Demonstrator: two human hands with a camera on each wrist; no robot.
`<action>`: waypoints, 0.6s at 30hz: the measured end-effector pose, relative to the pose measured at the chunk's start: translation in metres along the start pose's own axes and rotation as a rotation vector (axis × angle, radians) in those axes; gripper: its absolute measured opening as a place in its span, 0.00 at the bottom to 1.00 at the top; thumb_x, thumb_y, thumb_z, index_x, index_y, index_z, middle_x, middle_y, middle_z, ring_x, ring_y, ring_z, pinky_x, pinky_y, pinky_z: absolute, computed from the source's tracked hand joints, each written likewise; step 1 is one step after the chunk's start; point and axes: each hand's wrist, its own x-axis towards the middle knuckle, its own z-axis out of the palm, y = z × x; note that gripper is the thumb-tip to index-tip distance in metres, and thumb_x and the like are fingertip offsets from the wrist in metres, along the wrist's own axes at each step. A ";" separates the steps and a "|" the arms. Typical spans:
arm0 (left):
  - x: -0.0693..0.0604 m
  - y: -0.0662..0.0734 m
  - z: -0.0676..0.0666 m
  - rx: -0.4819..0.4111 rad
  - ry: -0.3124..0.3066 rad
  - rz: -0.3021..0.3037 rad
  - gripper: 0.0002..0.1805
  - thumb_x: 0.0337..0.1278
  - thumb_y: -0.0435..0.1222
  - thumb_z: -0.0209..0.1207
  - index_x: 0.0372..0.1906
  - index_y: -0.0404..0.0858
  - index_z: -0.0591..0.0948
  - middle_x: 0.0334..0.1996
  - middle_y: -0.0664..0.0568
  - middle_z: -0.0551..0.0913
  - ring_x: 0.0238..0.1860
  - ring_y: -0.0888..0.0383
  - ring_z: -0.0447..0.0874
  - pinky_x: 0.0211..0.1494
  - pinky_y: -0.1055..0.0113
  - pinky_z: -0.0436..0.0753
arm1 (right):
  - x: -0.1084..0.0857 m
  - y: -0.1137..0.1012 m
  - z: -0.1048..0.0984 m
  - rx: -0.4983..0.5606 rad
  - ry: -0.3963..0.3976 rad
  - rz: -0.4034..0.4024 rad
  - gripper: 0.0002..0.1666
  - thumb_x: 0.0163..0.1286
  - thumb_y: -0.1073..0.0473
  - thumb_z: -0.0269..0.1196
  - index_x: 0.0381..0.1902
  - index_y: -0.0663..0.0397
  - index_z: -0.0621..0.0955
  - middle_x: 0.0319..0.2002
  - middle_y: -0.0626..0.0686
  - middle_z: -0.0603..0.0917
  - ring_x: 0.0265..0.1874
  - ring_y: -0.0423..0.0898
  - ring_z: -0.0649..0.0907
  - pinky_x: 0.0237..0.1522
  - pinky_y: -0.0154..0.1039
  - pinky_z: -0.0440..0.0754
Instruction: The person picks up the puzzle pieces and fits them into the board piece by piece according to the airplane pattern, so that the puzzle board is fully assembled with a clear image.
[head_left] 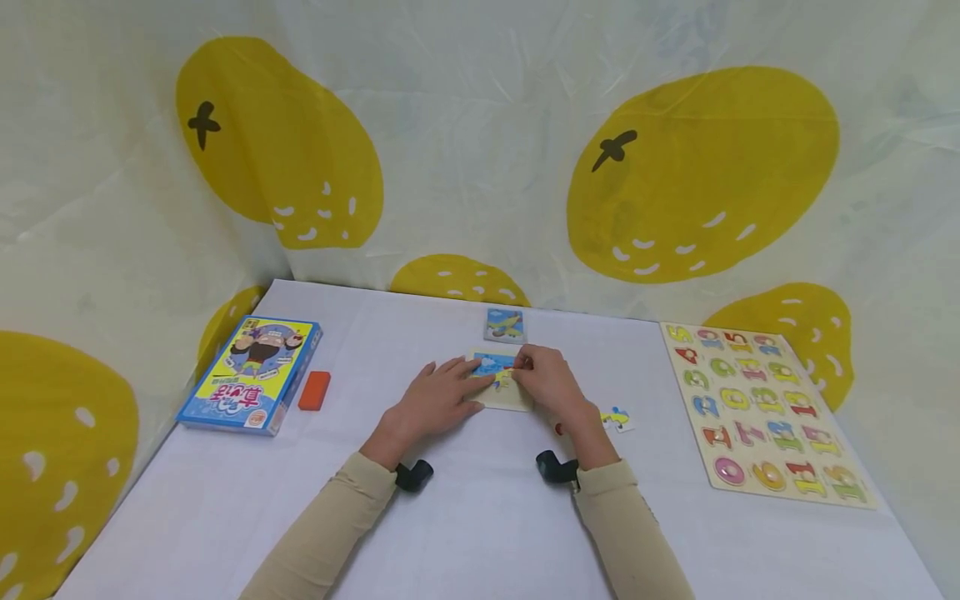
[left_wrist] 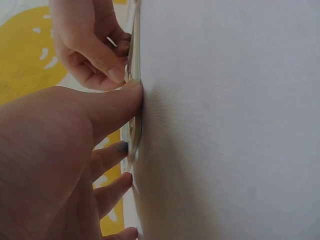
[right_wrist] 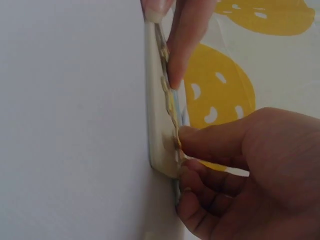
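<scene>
A small cream puzzle board with a partly assembled blue-and-yellow picture lies on the white table in the head view. My left hand rests its extended fingers on the board's left side, and its thumb touches the near edge. At the right side, my right hand pinches a puzzle piece; its yellow-and-white end sticks out between the fingers in the right wrist view. The hands hide part of the picture. Loose puzzle pieces lie right of my right wrist.
Behind the board lies a small blue-and-yellow picture tile. To the left are a blue-and-yellow game box and an orange-red block. A wooden number board lies at the right. A lemon-print curtain hangs behind the table.
</scene>
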 end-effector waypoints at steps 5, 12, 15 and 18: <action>0.000 0.003 -0.004 -0.005 0.001 -0.003 0.28 0.71 0.53 0.54 0.73 0.57 0.69 0.76 0.51 0.64 0.77 0.48 0.60 0.73 0.37 0.63 | -0.002 0.007 -0.011 0.039 0.003 -0.009 0.06 0.69 0.60 0.61 0.41 0.51 0.83 0.34 0.52 0.81 0.36 0.49 0.77 0.35 0.39 0.76; -0.001 0.003 -0.006 -0.006 0.007 -0.008 0.28 0.71 0.53 0.53 0.73 0.57 0.68 0.76 0.50 0.63 0.77 0.47 0.60 0.73 0.36 0.63 | -0.006 0.019 -0.025 0.003 0.001 -0.011 0.09 0.71 0.59 0.59 0.45 0.52 0.84 0.40 0.53 0.83 0.41 0.50 0.78 0.47 0.44 0.79; -0.002 0.003 -0.006 -0.012 0.006 -0.011 0.28 0.71 0.52 0.54 0.73 0.57 0.68 0.76 0.51 0.63 0.77 0.47 0.60 0.73 0.36 0.62 | -0.010 0.025 -0.032 -0.015 -0.015 -0.006 0.11 0.72 0.58 0.59 0.47 0.53 0.83 0.43 0.54 0.84 0.43 0.51 0.78 0.50 0.46 0.80; -0.002 0.002 -0.003 -0.008 -0.003 -0.013 0.28 0.71 0.53 0.53 0.73 0.58 0.67 0.77 0.52 0.62 0.77 0.48 0.59 0.73 0.37 0.62 | -0.014 0.034 -0.040 -0.025 -0.030 0.003 0.11 0.72 0.57 0.59 0.49 0.53 0.83 0.44 0.54 0.84 0.43 0.51 0.78 0.50 0.46 0.81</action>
